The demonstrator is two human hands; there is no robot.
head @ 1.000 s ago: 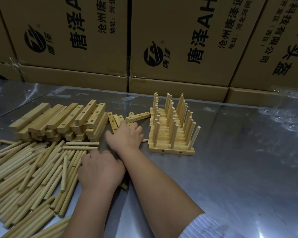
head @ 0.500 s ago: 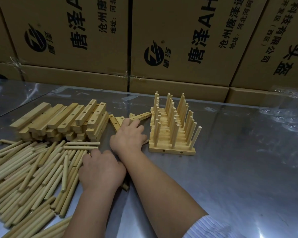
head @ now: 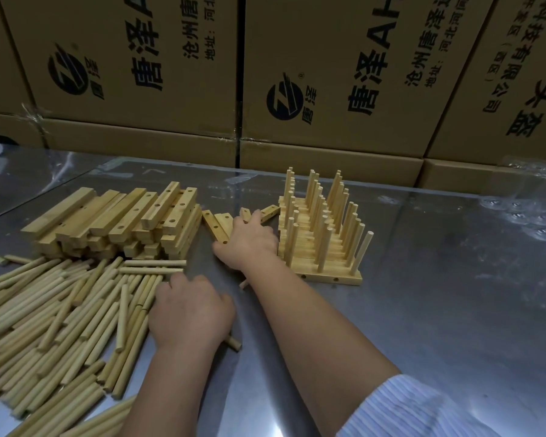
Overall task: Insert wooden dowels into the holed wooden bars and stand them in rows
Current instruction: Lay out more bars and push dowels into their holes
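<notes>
My left hand (head: 189, 313) lies palm down at the right edge of the loose dowel pile (head: 60, 326), fingers curled on dowels; one dowel end (head: 234, 343) pokes out under its heel. My right hand (head: 249, 241) reaches forward, palm down, its fingers stretched over a few loose holed bars (head: 216, 227) between the bar stack and the finished rows. No bar is lifted. The stack of holed bars (head: 123, 216) sits at the back left. The finished block of bars with upright dowels (head: 319, 234) stands just to the right of my right hand.
Printed cardboard boxes (head: 328, 74) form a wall along the back of the shiny metal table (head: 438, 310). Crumpled clear plastic (head: 530, 216) lies at the far right. A short dowel piece (head: 243, 283) shows under my right wrist.
My right hand has slid forward and to the right over the loose bars, closer to the finished block. My left hand has stayed on the dowels.
</notes>
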